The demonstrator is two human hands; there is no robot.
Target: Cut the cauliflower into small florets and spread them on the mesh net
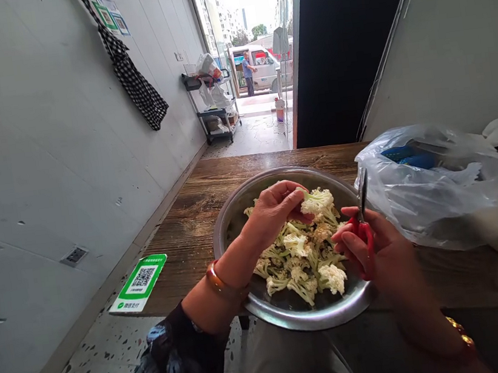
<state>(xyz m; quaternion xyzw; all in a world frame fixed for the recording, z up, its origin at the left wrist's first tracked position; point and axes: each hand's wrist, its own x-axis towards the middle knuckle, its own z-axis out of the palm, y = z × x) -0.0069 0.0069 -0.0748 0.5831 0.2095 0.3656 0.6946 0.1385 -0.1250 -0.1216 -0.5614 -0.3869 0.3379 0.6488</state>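
Observation:
My left hand (pixel 279 204) pinches a cauliflower floret (pixel 318 202) by its green stem, above a wide metal basin (pixel 312 319). In the basin lies a heap of cut cauliflower florets (pixel 300 277), pale white with light green stems. My right hand (pixel 371 244) is closed round the red handles of a pair of scissors (pixel 366 238) at the basin's right side. The blades point upward, to the right of the held floret and apart from it. Part of the handles is hidden by my fingers.
The basin rests on a wooden table (pixel 177 238), overhanging its near edge. A clear plastic bag (pixel 443 197) lies to the right. On the left is a green QR-code card (pixel 140 283). Beyond stand a shelf cart (pixel 216 114) and a person (pixel 247 73) by a van outside.

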